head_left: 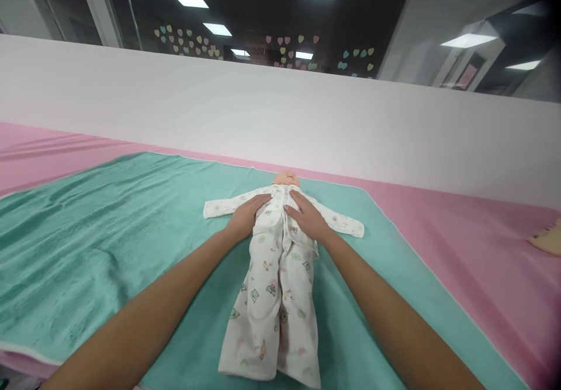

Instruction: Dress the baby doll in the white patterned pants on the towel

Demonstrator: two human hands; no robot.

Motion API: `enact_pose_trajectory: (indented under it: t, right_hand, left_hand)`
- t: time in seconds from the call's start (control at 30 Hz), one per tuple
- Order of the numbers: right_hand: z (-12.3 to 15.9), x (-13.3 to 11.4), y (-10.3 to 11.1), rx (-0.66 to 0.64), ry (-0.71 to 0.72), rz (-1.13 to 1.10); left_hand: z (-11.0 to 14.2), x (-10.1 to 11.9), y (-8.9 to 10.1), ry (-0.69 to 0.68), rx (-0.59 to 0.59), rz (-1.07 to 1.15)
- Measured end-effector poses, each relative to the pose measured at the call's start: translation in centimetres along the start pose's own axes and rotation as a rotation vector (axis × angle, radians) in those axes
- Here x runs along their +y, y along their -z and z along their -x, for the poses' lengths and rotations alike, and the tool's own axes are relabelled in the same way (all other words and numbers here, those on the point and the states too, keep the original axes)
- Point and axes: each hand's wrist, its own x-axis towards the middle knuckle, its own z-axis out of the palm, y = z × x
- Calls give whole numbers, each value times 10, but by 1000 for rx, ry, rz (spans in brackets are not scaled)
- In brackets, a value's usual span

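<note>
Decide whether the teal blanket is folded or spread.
Spread: the teal blanket lies wide and lightly wrinkled over the pink cover, its corners apart.

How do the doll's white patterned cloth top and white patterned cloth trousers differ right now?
The white patterned cloth top has its sleeves spread to either side; the white patterned cloth trousers point their legs toward the camera. The left hand and right hand rest on the top; neither touches the trousers. Both carry small coloured prints.

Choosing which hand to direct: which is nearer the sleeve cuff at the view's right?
Right. The right hand rests on the jacket, a little left of that cuff; the left hand rests at the jacket's left edge, farther away.
</note>
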Motion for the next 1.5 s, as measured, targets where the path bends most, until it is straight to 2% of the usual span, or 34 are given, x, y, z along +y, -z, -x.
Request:
enact_pose_trajectory:
  t: [0.17, 0.23, 0.33, 0.4, 0.5, 0.67, 0.73, 0.83, 0.9, 0.97, 1.07, 1.17, 1.23, 1.33, 1.43, 1.5]
  right_hand:
    - [25, -1, -3, -19, 130, 103]
    - [40, -5, -4, -25, 196, 142]
    - [67, -13, -1, -48, 232, 174]
    - [86, -17, 4, -33, 216, 183]
    - [106, -18, 12, 70, 169, 209]
    - [108, -22, 10, 164, 135, 251]
    - [102, -26, 7, 208, 157, 249]
    - [97, -33, 2, 274, 205, 206]
    - [96, -36, 0, 228, 251, 188]
    - [96, -36, 0, 134, 289, 200]
    - [100, -33, 5, 57, 288, 214]
    - [107, -25, 18, 59, 224, 195]
    - [113, -19, 26, 45, 128, 206]
    - [118, -11, 29, -22, -3, 245]
    - [118, -10, 24, -50, -9, 297]
    - [117, -12, 21, -32, 14, 339]
  left_hand:
    - [7, 19, 10, 25, 71, 140]
    - [10, 33, 18, 1, 28, 145]
    - [16, 49, 33, 3, -95, 161]
    - [21, 53, 41, 41, -159, 175]
    - [30, 50, 48, 107, -227, 142]
    - [41, 51, 50, 189, -330, -41]
    - [41, 59, 49, 163, -295, -108]
    - [40, 75, 43, 92, -180, -169]
    - [41, 85, 37, 15, -163, -199]
    - [43, 91, 33, -92, -202, -198]
    - [48, 88, 35, -165, -224, -95]
    - [53, 75, 45, -77, -200, 28]
    - [56, 63, 49, -10, -214, 74]
    - [58, 46, 45, 74, -239, 72]
    - [58, 39, 35, 137, -207, 54]
    - [58, 42, 34, 108, -180, 70]
